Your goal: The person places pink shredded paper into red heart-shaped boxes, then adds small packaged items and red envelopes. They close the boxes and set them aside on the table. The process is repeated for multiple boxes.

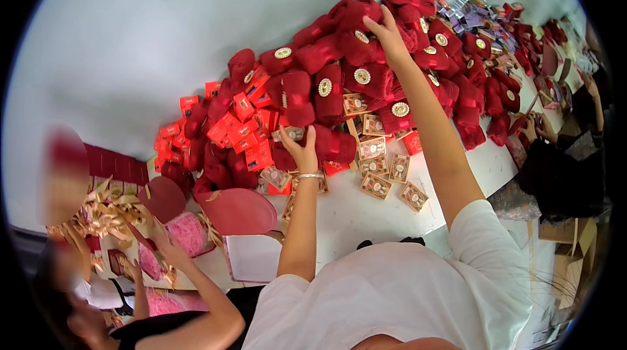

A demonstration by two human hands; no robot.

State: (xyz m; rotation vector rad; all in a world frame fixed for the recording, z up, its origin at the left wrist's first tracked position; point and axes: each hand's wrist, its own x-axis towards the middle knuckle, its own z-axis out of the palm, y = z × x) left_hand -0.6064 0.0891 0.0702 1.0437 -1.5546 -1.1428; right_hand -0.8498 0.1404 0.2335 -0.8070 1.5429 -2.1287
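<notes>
My left hand (302, 156), with a bangle at the wrist, has its thumb and fingers spread at the near side of a heap of dark red rolled towels (298, 97). A small patterned box (293, 133) lies just beyond its fingertips, and a rolled towel (338, 144) is beside the thumb. Farther off, my right hand (389, 38) reaches over the heap, thumb and finger apart, against a rolled towel (361, 12) near the top. Ribbon bands and pearl-rimmed badges (362, 76) show on many rolls. Neither hand visibly grips anything.
Bright red boxes (242, 132) pile at left; patterned boxes (376, 186) lie on the white table (357, 217). At lower left, a co-worker's hands (174, 252) are near gift boxes with pink shredded filler (186, 233). Another person's hands (536, 127) work at right.
</notes>
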